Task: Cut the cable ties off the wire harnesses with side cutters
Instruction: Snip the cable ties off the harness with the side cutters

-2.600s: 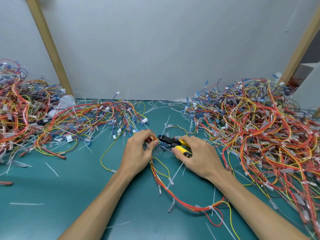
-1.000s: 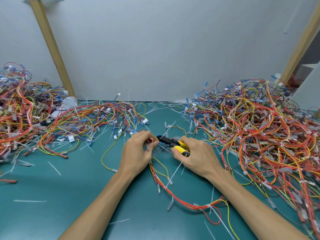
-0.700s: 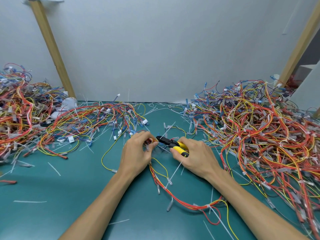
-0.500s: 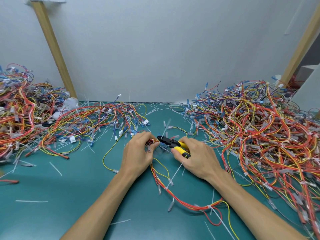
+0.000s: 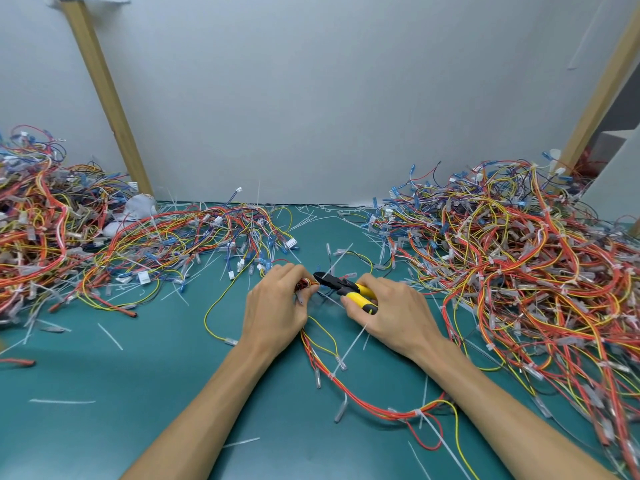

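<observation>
At centre of surface (image 5: 138, 393) | pinching wire harness (image 5: 304, 284) with left hand (image 5: 277, 306) | gripping side cutters (image 5: 341, 287) in right hand (image 5: 398, 317), tips against harness | risk: nicking wire insulation by biting too deep

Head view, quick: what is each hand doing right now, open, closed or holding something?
Left hand: closed, pinching the red and yellow wire harness.
Right hand: closed, grip curled round the yellow-handled black side cutters.

Your 2 forearms (image 5: 194, 410), bare from wrist to the frame's lower edge. Your left hand (image 5: 277, 313) and right hand (image 5: 398, 317), likewise bare: long slender fingers (image 5: 388, 284), knuckles and tendons showing as faint ridges across each back.
</observation>
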